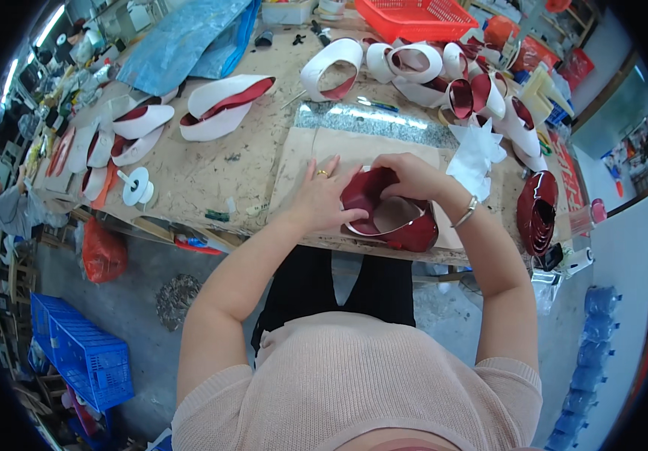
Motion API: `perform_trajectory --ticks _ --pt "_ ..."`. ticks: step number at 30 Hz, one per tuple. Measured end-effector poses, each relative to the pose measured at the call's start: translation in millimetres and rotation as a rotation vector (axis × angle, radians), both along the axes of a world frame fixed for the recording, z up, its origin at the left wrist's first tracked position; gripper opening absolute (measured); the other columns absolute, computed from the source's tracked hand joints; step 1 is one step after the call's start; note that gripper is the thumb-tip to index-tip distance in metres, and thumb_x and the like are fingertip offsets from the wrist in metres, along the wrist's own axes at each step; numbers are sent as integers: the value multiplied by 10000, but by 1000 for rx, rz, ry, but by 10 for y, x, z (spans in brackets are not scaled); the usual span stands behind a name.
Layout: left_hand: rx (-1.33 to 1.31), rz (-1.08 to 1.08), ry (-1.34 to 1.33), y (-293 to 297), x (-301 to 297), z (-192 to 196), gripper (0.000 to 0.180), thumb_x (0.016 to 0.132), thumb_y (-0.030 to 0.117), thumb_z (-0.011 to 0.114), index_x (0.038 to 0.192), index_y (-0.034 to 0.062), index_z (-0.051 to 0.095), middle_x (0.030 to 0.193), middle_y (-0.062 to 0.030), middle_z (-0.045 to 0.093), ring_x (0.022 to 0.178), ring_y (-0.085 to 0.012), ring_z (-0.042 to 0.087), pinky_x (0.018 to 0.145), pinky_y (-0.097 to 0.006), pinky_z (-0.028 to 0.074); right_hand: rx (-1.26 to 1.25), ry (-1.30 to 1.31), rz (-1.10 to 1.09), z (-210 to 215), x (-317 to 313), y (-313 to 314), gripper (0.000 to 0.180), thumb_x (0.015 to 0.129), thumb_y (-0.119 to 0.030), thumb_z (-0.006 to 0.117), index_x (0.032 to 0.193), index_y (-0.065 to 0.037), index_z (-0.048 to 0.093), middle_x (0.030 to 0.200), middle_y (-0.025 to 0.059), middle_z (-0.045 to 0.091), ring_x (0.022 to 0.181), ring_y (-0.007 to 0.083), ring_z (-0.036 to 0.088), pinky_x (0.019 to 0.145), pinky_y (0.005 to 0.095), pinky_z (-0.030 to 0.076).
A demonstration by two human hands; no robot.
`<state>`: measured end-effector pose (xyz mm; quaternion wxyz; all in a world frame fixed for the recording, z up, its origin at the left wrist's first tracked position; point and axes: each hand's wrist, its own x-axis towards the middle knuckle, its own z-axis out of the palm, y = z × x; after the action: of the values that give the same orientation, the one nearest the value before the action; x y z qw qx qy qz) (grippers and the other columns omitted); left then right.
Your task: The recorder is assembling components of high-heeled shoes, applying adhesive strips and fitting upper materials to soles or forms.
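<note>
A glossy dark red shoe upper (419,234) with a pale edge stands curved into an open ring near the table's front edge. My left hand (319,197), with a ring on one finger, grips its left side; the thumb and index finger are at the rim, and other fingers stretch away. From the upper right, my right hand (416,179) curls its fingers over the far rim and pinches it. Its fingertips are partly hidden inside the piece. Under the work lies a beige board (294,171). White paper-like pieces (474,156) lie just right of my right hand.
White-and-red shoe uppers (226,105) lie at left, with more looped ones (414,64) at the back right. Nested dark red uppers (538,214) stand at the right edge. A stone slab (373,124), white spool (137,186), red basket (414,19) and blue floor crate (83,353) are around.
</note>
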<state>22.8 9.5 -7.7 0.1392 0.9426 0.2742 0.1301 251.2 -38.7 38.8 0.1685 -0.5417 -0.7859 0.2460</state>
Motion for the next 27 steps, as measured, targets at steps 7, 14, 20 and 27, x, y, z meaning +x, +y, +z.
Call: perform_trajectory --ticks 7,14,20,27 --pt "406 -170 -225 -202 -34 -136 555 775 308 682 1281 130 536 1341 -46 508 1363 -250 316 1115 -538 144 11 -56 -71 -223 -9 278 385 655 -126 777 979 -6 608 869 163 663 821 298 639 742 361 498" --pt "368 -40 -86 -487 -142 -250 368 868 283 588 1197 119 594 1288 -20 559 1361 -237 324 1102 -563 139 32 -41 -123 -252 -43 291 438 600 -171 807 957 -6 614 884 172 659 832 312 629 748 378 495" --pt "199 -38 194 -381 -148 -56 510 912 337 493 1367 125 405 1446 -46 376 1404 -292 224 1070 -648 76 20 -39 -85 -349 -28 421 392 577 -145 812 892 -17 616 802 134 644 749 242 614 690 345 494" --pt "122 -2 90 -446 589 -136 436 811 217 555 1173 -27 568 1210 -179 551 1134 -308 497 981 -417 367 18 -29 -165 -280 133 323 440 559 -230 815 890 -21 611 826 140 635 800 277 613 732 360 485"
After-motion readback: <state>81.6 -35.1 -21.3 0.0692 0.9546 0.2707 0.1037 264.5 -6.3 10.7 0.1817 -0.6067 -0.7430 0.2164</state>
